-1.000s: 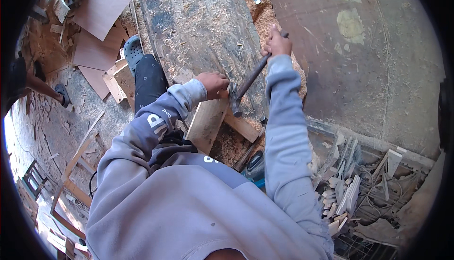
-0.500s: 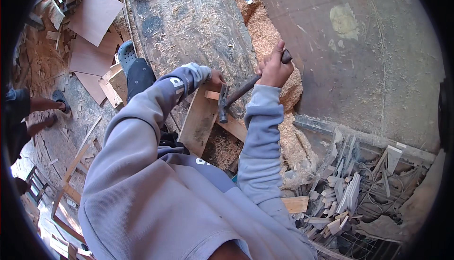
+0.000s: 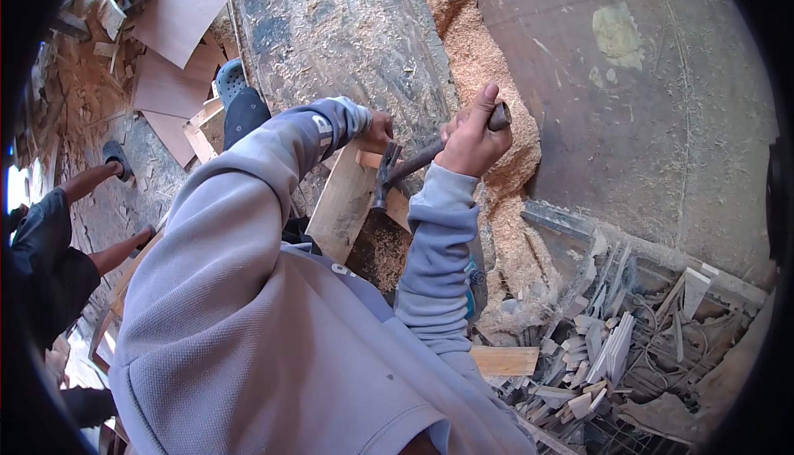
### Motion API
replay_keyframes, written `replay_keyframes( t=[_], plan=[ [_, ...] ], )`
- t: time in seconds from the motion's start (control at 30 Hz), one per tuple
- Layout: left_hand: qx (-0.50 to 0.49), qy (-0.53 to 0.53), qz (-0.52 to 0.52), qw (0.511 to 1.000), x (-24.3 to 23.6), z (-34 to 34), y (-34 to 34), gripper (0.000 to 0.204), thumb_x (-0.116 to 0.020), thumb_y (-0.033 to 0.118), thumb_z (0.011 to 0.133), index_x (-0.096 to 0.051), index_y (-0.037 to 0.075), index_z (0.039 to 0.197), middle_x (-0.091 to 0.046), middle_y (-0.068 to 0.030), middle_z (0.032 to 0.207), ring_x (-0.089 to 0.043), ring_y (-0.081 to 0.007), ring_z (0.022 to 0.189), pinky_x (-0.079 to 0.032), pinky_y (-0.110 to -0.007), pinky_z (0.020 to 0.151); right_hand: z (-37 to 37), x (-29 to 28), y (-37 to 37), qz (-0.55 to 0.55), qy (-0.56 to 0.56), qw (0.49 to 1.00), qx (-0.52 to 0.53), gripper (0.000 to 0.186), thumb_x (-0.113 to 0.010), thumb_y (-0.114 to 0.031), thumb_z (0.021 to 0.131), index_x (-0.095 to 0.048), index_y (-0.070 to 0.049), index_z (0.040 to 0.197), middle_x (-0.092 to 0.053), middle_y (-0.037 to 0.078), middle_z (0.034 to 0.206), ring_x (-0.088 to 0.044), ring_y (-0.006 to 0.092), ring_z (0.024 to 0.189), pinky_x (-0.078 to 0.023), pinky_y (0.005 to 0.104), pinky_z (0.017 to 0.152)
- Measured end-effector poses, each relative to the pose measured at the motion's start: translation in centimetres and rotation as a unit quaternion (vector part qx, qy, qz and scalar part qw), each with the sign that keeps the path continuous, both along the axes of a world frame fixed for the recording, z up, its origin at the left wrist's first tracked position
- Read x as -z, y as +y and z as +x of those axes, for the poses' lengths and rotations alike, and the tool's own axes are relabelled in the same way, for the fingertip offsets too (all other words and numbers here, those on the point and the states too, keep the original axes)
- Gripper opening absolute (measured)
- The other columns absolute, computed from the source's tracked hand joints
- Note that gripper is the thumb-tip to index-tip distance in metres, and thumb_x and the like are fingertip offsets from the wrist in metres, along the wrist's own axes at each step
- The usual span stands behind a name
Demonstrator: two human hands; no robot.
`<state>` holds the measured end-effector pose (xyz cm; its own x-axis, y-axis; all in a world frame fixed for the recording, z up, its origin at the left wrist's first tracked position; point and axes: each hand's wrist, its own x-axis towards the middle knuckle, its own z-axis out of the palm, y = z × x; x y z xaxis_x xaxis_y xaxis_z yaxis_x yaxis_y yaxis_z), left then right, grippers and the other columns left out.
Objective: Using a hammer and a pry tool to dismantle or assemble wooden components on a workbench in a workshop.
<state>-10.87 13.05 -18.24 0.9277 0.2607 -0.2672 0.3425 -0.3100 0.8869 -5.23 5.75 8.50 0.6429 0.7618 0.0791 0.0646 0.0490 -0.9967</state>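
Note:
My right hand (image 3: 474, 139) is wrapped round the handle of a claw hammer (image 3: 428, 158), thumb lying along the grip near its end. The hammer's head hangs over a small wooden crosspiece (image 3: 397, 207), close to my left hand (image 3: 380, 126). That hand is closed, its fingers bent down at the upper end of a pale wooden board (image 3: 341, 207); what they pinch, if anything, is hidden. Board and crosspiece meet at an angle, like part of a frame, with wood shavings (image 3: 389, 261) showing between them.
A shaving-strewn plank surface (image 3: 331, 33) lies ahead, bordered by a heap of sawdust (image 3: 488, 66). To the right is a large brown panel (image 3: 604, 116), with wood offcuts (image 3: 608, 347) below it. At left are plywood sheets (image 3: 178, 16) and another person's legs (image 3: 91, 182).
The hammer head has shifted slightly left along with my right hand. My left hand stays at the board's end. The other person's legs have come further into view at the left.

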Motion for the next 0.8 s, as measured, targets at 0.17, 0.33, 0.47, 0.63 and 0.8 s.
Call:
replay_keyframes(
  t=[0.17, 0.33, 0.47, 0.63, 0.8],
  plan=[
    [-0.011, -0.019, -0.007, 1.0, -0.9, -0.4, -0.3, 0.057, -0.063, 0.061, 0.082, -0.073, 0.007, 0.1, -0.071, -0.015, 0.078, -0.059, -0.0164, 0.067, -0.049, -0.037, 0.067, -0.3, 0.0, -1.3, 0.027, -0.035, 0.999, -0.01, 0.044, -0.059, -0.034, 0.097, -0.039, -0.012, 0.064, -0.033, -0.006, 0.049, -0.03, 0.0042, 0.037, -0.024, 0.024, 0.034],
    [-0.038, -0.007, -0.024, 0.999, -1.1, -0.7, -0.7, 0.052, -0.063, 0.055, 0.085, -0.073, 0.004, 0.094, -0.07, -0.0129, 0.072, -0.056, -0.0153, 0.06, -0.047, -0.037, 0.061, -0.8, 0.4, -2.5, 0.057, -0.079, 0.995, -0.012, 0.044, -0.058, -0.033, 0.097, -0.038, -0.011, 0.064, -0.033, -0.005, 0.049, -0.031, 0.0043, 0.037, -0.024, 0.0237, 0.034],
    [-0.044, -0.054, -0.023, 0.997, -0.7, -0.5, -0.3, 0.051, -0.06, 0.051, 0.088, -0.073, 0.002, 0.086, -0.068, -0.013, 0.066, -0.056, -0.0166, 0.056, -0.047, -0.037, 0.058, -0.3, -0.3, -1.5, 0.017, -0.033, 0.998, -0.043, 0.044, -0.059, -0.033, 0.097, -0.039, -0.012, 0.064, -0.035, -0.004, 0.05, -0.033, 0.0057, 0.038, -0.027, 0.0242, 0.035],
    [-0.004, -0.017, -0.019, 1.0, -0.4, 0.7, 0.7, 0.051, -0.06, 0.051, 0.088, -0.073, 0.001, 0.084, -0.067, -0.0133, 0.065, -0.055, -0.0171, 0.055, -0.047, -0.037, 0.058, 1.6, -2.8, 2.0, -0.046, 0.056, 0.985, -0.157, 0.045, -0.057, -0.031, 0.097, -0.038, -0.012, 0.06, -0.034, -0.002, 0.047, -0.034, 0.0086, 0.037, -0.031, 0.0267, 0.037],
    [0.029, -0.002, -0.015, 0.999, 0.1, 1.8, 0.3, 0.052, -0.059, 0.05, 0.089, -0.072, 0.001, 0.083, -0.066, -0.0135, 0.064, -0.055, -0.0175, 0.054, -0.046, -0.038, 0.057, 1.0, -3.0, 2.8, -0.022, 0.04, 0.986, -0.159, 0.047, -0.052, -0.027, 0.097, -0.035, -0.012, 0.057, -0.032, -0.002, 0.047, -0.029, 0.0073, 0.037, -0.027, 0.0257, 0.036]
  ],
)
